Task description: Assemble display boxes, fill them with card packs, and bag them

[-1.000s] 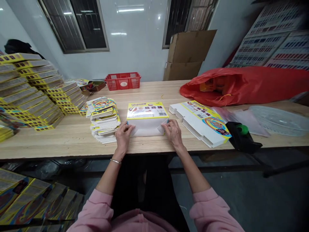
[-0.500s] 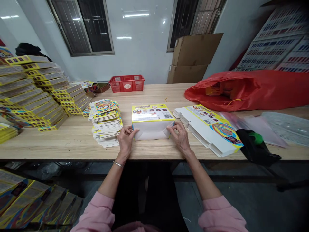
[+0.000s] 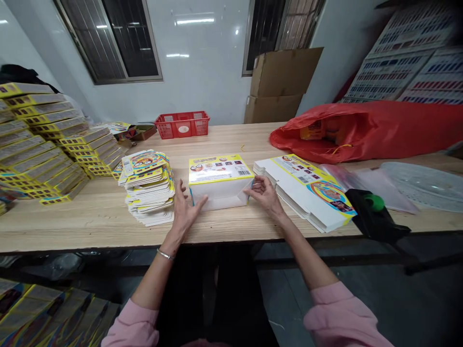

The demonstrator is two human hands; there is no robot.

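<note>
1. While the printed carton (image 3: 221, 168) sits mid-frame in the head view, its white side toward the lower edge, the left hand (image 3: 185, 209) stands at its left end — fingers spread wide.
2. The right hand (image 3: 266, 193) has thumb and fingers narrowly about its right corner — whether gripping, I cannot tell.

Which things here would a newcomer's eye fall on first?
Probably the big red bag lying along the right side of the table. Next, the tall stacks of boxes at the left. In the middle, a yellow-and-white box sits between the left hand and the right hand.
</note>
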